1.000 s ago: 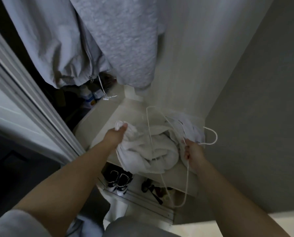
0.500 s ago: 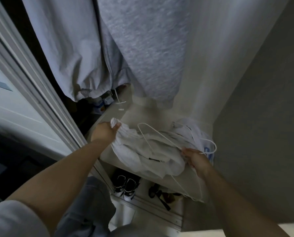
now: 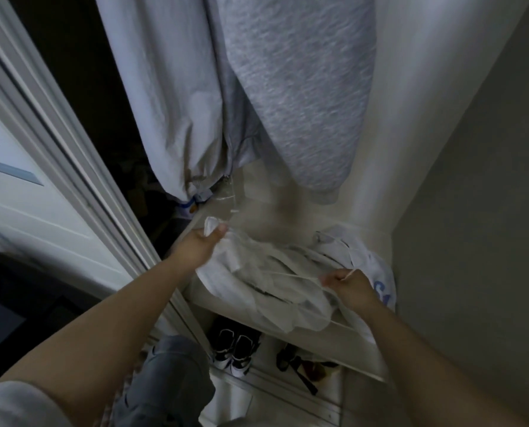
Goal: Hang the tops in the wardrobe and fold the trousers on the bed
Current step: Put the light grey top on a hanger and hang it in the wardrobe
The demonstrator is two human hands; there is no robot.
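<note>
A white top (image 3: 266, 285) lies crumpled on a pale shelf (image 3: 257, 217) inside the wardrobe. My left hand (image 3: 200, 245) pinches a bunched edge of the top at its left end. My right hand (image 3: 347, 286) grips a thin white wire hanger (image 3: 290, 274), which lies nearly flat across and partly under the fabric. A second white garment with blue print (image 3: 377, 272) sits at the shelf's right end. Above hang a light grey jacket (image 3: 170, 97) and a heather grey sweatshirt (image 3: 290, 97).
The sliding wardrobe door frame (image 3: 72, 143) runs diagonally on the left. Below the shelf stand black-and-white sneakers (image 3: 235, 349) and dark shoes (image 3: 300, 365). A grey wall (image 3: 478, 211) closes the right side. My grey trouser knee (image 3: 167, 380) is at bottom centre.
The hanger has tipped from upright down onto the top and slid into the fabric. My left hand lifted the top's edge up and left. The view moved closer to the shelf.
</note>
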